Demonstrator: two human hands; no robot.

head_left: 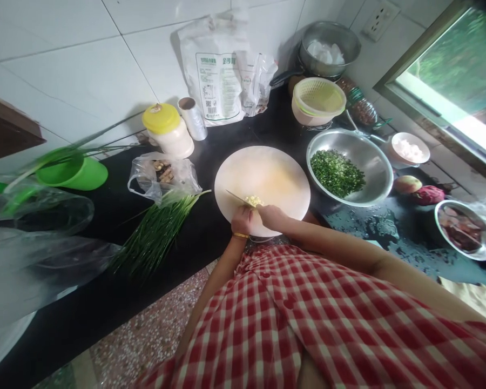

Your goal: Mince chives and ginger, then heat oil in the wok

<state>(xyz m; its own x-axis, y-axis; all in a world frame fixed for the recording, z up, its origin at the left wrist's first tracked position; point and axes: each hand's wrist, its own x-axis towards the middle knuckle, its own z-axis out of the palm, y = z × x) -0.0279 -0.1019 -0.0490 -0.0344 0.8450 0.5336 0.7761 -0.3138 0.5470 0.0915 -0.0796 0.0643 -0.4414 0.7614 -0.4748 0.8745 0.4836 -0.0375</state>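
Note:
A round pale cutting board (279, 173) lies on the dark counter in front of me. Near its front edge sits a small heap of pale yellow chopped bits (254, 200). My right hand (272, 215) is closed on a knife (235, 196), whose thin blade points left across the heap. My left hand (242, 220), with a gold bangle at the wrist, rests curled on the board just in front of the blade. What its fingers hold is hidden.
A steel bowl of chopped greens (337, 173) stands right of the board, and a bunch of green chives (157, 232) lies to its left. Behind are a plastic bag (162, 175), a yellow-lidded jar (168, 132), a green bowl (75, 173), a colander (318, 100) and packets (216, 70).

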